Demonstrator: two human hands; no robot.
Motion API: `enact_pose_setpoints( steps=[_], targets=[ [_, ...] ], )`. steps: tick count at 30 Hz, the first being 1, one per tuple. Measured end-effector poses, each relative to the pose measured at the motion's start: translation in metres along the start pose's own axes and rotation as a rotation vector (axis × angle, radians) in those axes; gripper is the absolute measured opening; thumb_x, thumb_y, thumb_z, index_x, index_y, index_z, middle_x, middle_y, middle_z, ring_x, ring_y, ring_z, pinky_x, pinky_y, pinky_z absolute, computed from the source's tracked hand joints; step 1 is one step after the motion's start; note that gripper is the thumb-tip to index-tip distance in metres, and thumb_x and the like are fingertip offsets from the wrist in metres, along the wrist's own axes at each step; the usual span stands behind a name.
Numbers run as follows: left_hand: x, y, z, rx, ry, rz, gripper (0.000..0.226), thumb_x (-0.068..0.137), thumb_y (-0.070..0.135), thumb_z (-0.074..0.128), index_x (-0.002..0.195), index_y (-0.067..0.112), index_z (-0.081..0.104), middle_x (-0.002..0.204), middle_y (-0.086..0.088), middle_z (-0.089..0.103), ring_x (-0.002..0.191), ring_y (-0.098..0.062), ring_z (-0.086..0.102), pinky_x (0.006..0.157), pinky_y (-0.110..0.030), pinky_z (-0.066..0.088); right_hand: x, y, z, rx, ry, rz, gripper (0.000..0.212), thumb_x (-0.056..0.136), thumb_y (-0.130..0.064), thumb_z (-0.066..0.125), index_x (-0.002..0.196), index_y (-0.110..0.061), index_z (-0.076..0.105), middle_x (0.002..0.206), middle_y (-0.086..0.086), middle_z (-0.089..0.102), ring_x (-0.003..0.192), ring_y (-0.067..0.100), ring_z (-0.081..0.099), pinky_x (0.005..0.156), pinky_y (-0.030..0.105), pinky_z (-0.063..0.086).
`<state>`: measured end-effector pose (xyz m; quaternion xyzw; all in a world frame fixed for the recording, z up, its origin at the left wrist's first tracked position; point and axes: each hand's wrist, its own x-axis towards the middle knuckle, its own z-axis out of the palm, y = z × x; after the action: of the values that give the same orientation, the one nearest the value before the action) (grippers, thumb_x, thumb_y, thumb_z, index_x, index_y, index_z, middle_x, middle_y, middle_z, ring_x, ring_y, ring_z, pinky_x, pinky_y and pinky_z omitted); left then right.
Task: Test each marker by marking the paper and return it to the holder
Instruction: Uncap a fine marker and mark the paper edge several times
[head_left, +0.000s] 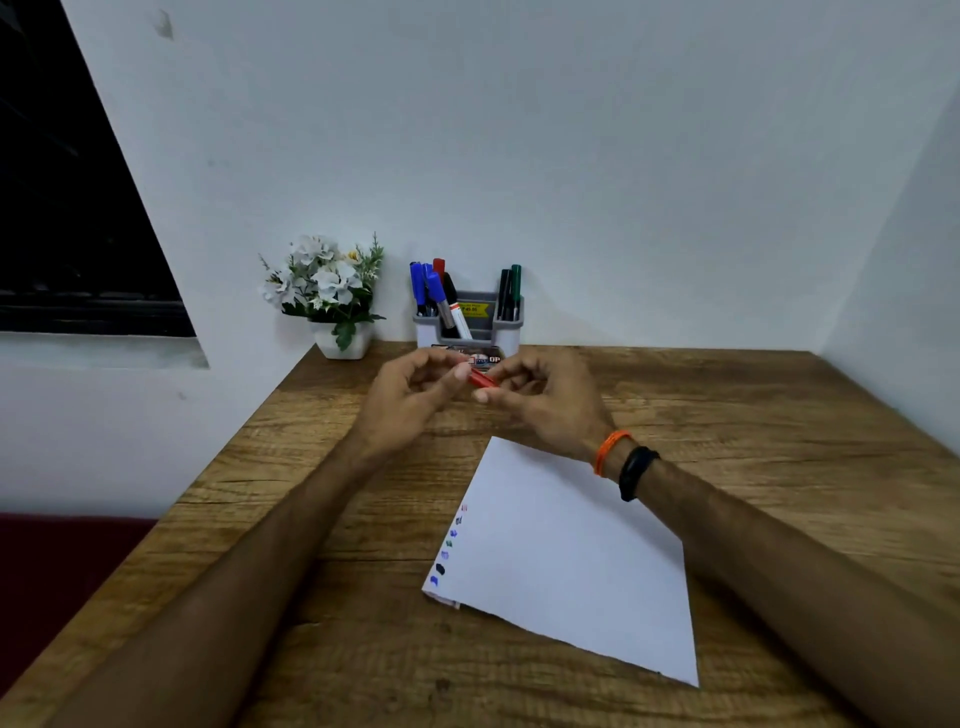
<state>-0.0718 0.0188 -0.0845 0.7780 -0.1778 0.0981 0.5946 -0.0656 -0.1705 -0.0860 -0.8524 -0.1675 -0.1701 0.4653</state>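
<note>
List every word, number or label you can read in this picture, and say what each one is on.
"OP": white letters on the dark packet lying in front of the marker holder; the rest is hidden by the hands.
Yellow sticker on the holder: dark print, too small and blurred to read.
Marker barrels: no legible print.

the grey holder (468, 325) carries a yellow sticker (474, 309) on its middle section with dark print, too small to read, though it may be a price. a dark printed card (480, 357) lies at the holder's foot, showing white letters "op"; the rest of its lettering is hidden behind the fingers.
</note>
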Motion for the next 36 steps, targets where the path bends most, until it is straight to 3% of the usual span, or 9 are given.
enact_pose_setpoints(
  steps=[7,12,14,17,20,24,28,32,36],
  targets=[
    [0.001,0.002,-0.002,0.048,-0.040,-0.015,0.023,0.078,0.010,0.074,0.099,0.001,0.070,0.089,-0.013,0.072,0.066,-0.010,0.066,0.058,-0.021,0.056,-0.004,-0.006,-0.005,-0.073,-0.092,-0.070,0.041,0.062,-0.036,0.091,0.095,-0.019,0.072,0.077,-0.008,0.071,0.069,0.004,0.067,0.065,0.022,0.058],
    [0.005,-0.001,-0.011,0.031,0.033,-0.039,0.014,0.080,0.005,0.073,0.094,0.003,0.069,0.087,-0.007,0.071,0.071,-0.006,0.067,0.064,-0.020,0.058,0.005,0.002,-0.021,-0.091,-0.158,0.024,0.029,0.065,-0.038,0.090,0.084,-0.021,0.075,0.072,-0.002,0.073,0.067,0.011,0.070,0.067,0.030,0.059],
    [0.005,-0.002,-0.013,0.015,0.050,-0.055,0.013,0.079,0.005,0.073,0.092,0.005,0.069,0.086,-0.004,0.071,0.072,-0.005,0.067,0.067,-0.021,0.058,0.009,0.006,-0.027,-0.001,-0.182,0.101,0.029,0.066,-0.039,0.089,0.080,-0.018,0.077,0.069,0.002,0.074,0.063,0.017,0.070,0.066,0.033,0.058],
    [0.006,-0.003,-0.013,-0.012,0.016,-0.058,0.015,0.081,0.002,0.071,0.095,0.000,0.068,0.085,-0.005,0.071,0.068,-0.005,0.067,0.065,-0.021,0.057,0.007,0.005,-0.029,0.396,-0.188,0.220,0.030,0.068,-0.025,0.087,0.088,-0.006,0.076,0.067,0.004,0.068,0.054,0.012,0.059,0.054,0.024,0.052],
    [0.005,-0.003,-0.010,0.040,-0.091,-0.054,0.022,0.082,0.008,0.072,0.102,0.002,0.068,0.092,-0.008,0.073,0.073,-0.012,0.069,0.066,-0.022,0.057,0.005,0.002,-0.022,0.681,-0.153,0.321,0.025,0.069,-0.019,0.083,0.090,-0.009,0.074,0.070,-0.002,0.067,0.053,0.007,0.056,0.049,0.018,0.048],
    [0.001,0.001,-0.002,0.188,-0.198,0.020,0.018,0.087,0.018,0.068,0.102,0.008,0.069,0.088,-0.006,0.072,0.069,-0.004,0.066,0.059,-0.018,0.050,0.001,0.000,-0.010,0.663,-0.200,0.282,0.011,0.084,-0.014,0.074,0.090,-0.005,0.071,0.068,0.000,0.067,0.055,0.010,0.058,0.049,0.019,0.048],
    [-0.002,0.000,0.004,0.382,-0.237,0.135,0.012,0.092,0.027,0.062,0.094,0.019,0.071,0.083,-0.002,0.070,0.076,-0.022,0.065,0.067,-0.039,0.055,-0.006,-0.003,-0.001,0.680,-0.268,0.236,0.014,0.086,-0.021,0.072,0.080,-0.008,0.067,0.071,0.005,0.071,0.053,0.013,0.055,0.049,0.021,0.046],
    [-0.006,0.003,0.010,0.487,-0.248,0.236,0.011,0.095,0.025,0.058,0.087,0.022,0.063,0.071,0.012,0.062,0.062,-0.003,0.056,0.057,-0.016,0.042,-0.010,-0.006,0.007,0.685,-0.225,0.242,0.025,0.086,-0.027,0.072,0.071,-0.012,0.058,0.064,0.003,0.066,0.047,0.009,0.049,0.044,0.019,0.042],
    [-0.007,0.001,0.014,0.535,-0.254,0.290,0.019,0.097,0.028,0.052,0.091,0.017,0.066,0.073,0.006,0.064,0.064,-0.010,0.058,0.057,-0.026,0.046,-0.011,-0.004,0.008,0.676,-0.202,0.230,0.027,0.091,-0.021,0.068,0.070,-0.013,0.053,0.055,-0.002,0.061,0.041,0.006,0.043,0.042,0.018,0.037]
  ],
)
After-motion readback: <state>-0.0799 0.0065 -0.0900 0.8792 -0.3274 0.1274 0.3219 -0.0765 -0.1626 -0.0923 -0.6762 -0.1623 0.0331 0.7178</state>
